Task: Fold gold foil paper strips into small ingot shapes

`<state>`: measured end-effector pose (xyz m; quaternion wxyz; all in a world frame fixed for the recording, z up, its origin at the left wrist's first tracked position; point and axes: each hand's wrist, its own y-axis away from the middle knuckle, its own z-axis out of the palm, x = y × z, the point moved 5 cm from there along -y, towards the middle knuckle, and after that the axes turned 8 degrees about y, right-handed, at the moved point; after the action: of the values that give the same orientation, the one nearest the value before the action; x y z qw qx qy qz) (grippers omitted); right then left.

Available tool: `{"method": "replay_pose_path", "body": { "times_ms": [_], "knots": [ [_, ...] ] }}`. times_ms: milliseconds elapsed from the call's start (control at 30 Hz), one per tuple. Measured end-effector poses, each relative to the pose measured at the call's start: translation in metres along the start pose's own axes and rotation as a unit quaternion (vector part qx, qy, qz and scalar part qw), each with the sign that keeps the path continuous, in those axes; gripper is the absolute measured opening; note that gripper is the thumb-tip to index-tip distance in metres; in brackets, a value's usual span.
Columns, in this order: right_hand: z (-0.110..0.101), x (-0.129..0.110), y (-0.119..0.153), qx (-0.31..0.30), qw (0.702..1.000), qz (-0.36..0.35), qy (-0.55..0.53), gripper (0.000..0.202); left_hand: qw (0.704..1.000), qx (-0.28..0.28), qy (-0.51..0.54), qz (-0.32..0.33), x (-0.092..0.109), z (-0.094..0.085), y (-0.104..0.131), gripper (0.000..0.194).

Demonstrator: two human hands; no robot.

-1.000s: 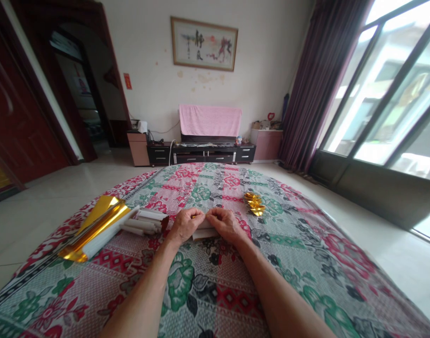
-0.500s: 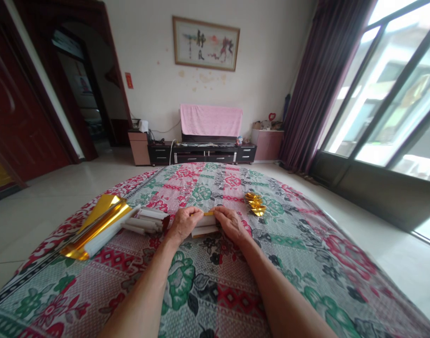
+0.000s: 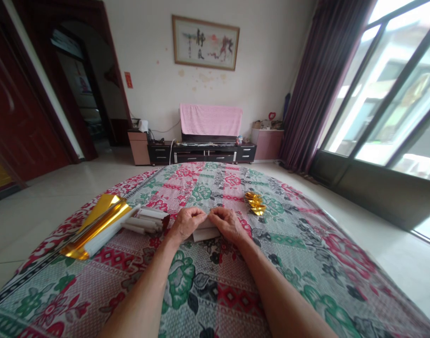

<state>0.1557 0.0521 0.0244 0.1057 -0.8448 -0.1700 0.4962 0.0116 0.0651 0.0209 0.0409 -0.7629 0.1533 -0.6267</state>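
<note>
Both my hands meet over the table, fingertips close together. My left hand (image 3: pixel 187 221) is closed in a pinch at the far edge of a piece of white-backed foil paper (image 3: pixel 205 234). Pinching the same edge from the other side is my right hand (image 3: pixel 226 222). The paper's pale side shows below my fingers, with a fold across it; its upper edge is hidden by the fingertips. To the left lie several white paper rolls (image 3: pixel 149 220) in a bundle. Crumpled or folded gold foil pieces (image 3: pixel 255 203) rest beyond my right hand.
A patterned cloth (image 3: pixel 288 272) with flowers covers the round table. Larger gold foil sheets (image 3: pixel 109 218), partly rolled with white backs, lie at its left side. Past the table stands a low black cabinet (image 3: pixel 207 155) with a pink towel (image 3: pixel 211 119) above it.
My hands have drawn closer together at the fingertips. The gold strip that showed between them is out of sight, and the paper's pale side lies slightly differently.
</note>
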Motion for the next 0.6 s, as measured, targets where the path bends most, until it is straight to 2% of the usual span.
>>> {"method": "replay_pose_path", "body": {
  "times_ms": [267,400,600],
  "knots": [
    [0.0,0.013,-0.002,0.014,0.996,0.054,-0.069,0.024,0.999,0.0,0.027,-0.02,-0.007,-0.004,-0.002,0.03],
    [0.0,0.011,-0.002,-0.003,0.996,0.039,-0.085,0.028,0.999,-0.008,0.038,-0.021,-0.005,-0.003,-0.001,0.031],
    [-0.003,0.016,-0.003,-0.007,0.994,0.041,-0.105,0.031,0.994,-0.05,0.088,-0.038,-0.009,0.001,0.0,0.035]
  ]
}}
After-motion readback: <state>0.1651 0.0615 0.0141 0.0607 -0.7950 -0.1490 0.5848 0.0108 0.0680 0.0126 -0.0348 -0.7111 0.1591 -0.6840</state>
